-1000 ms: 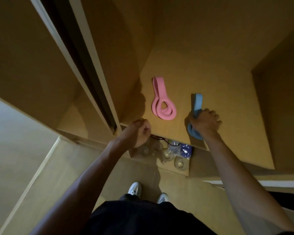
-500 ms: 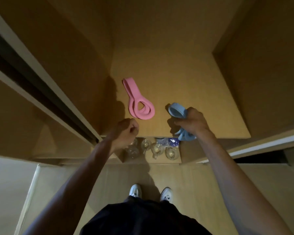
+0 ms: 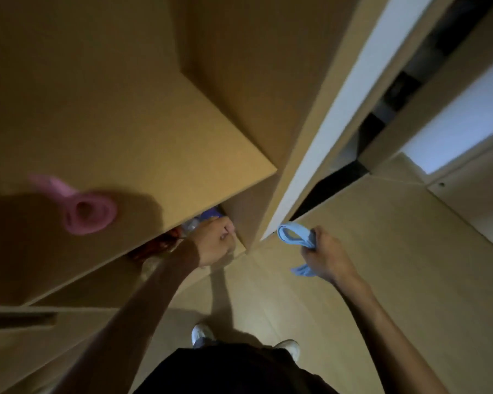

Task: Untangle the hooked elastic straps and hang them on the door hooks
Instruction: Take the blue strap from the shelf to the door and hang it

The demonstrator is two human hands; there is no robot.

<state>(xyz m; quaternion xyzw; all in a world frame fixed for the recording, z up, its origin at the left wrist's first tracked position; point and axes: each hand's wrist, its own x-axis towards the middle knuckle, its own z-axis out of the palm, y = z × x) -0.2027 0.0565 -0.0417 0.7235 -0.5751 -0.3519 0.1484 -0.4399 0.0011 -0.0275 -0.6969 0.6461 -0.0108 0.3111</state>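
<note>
My right hand [image 3: 326,255] is closed around a light blue elastic strap [image 3: 293,237], held in the air over the floor, right of the shelf. A loop of it sticks out above my fist and a short end hangs below. A pink elastic strap [image 3: 81,210], looped on itself and blurred, lies on the wooden shelf top [image 3: 154,143] at the left. My left hand [image 3: 215,244] is a closed fist at the shelf's front corner; I see nothing in it. No door hooks are in view.
A white-edged door or panel [image 3: 333,115] runs diagonally just right of the shelf, with a dark gap behind it. Glasses and a blue item [image 3: 208,217] sit below the shelf top, near my left hand. My shoes [image 3: 201,334] stand on the pale wooden floor.
My right hand has lifted the blue strap off the shelf and carried it right, over the floor. The view has swung right, so the pink strap now sits at far left.
</note>
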